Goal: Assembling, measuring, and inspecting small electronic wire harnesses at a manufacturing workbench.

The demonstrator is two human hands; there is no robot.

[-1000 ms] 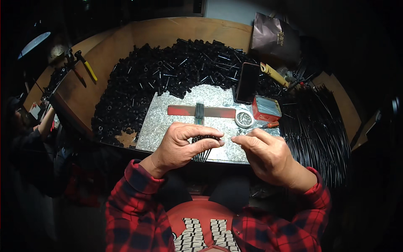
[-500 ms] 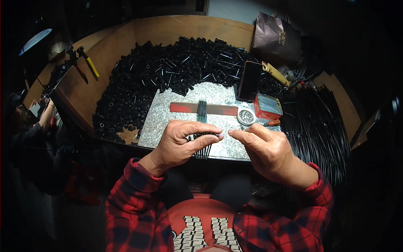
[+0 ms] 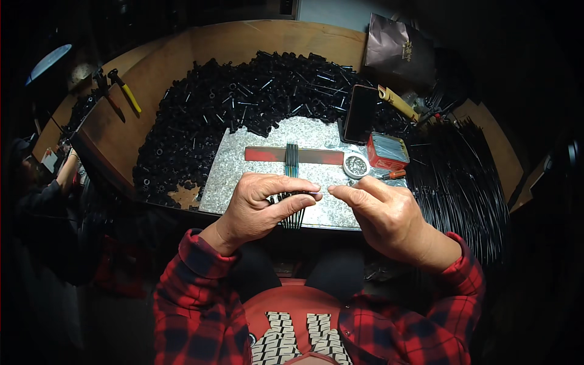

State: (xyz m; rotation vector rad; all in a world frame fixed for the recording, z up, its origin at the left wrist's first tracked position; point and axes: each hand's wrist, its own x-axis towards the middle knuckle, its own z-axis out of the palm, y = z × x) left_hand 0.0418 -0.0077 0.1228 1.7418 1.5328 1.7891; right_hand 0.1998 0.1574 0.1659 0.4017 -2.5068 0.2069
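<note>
Over the front of the pale speckled work plate (image 3: 228,173), my left hand (image 3: 249,201) is closed in a pinch of thumb and forefinger. Out of that pinch a thin piece with a shiny, slightly purple tip (image 3: 317,193) points right; its exact kind is too small to tell. My right hand (image 3: 392,216) has its thumb and forefinger pressed together close to that tip, and what they hold, if anything, is hidden. Beneath the left hand runs a row of thin black rods (image 3: 292,158), lying across a flat red-and-dark bar (image 3: 261,154).
A heap of small black parts (image 3: 243,91) fills the wooden-walled bin behind. Right of the bar are a round dish (image 3: 345,167), a red box (image 3: 383,163), an orange-handled tool (image 3: 395,174) and a phone (image 3: 361,115). Long black rods (image 3: 462,188) lie farther right. A person's arm (image 3: 67,173) shows left.
Both hands keep nearly the same pose. My right fingertips have shifted slightly left, nearer the thin tip. The whole view has moved a little.
</note>
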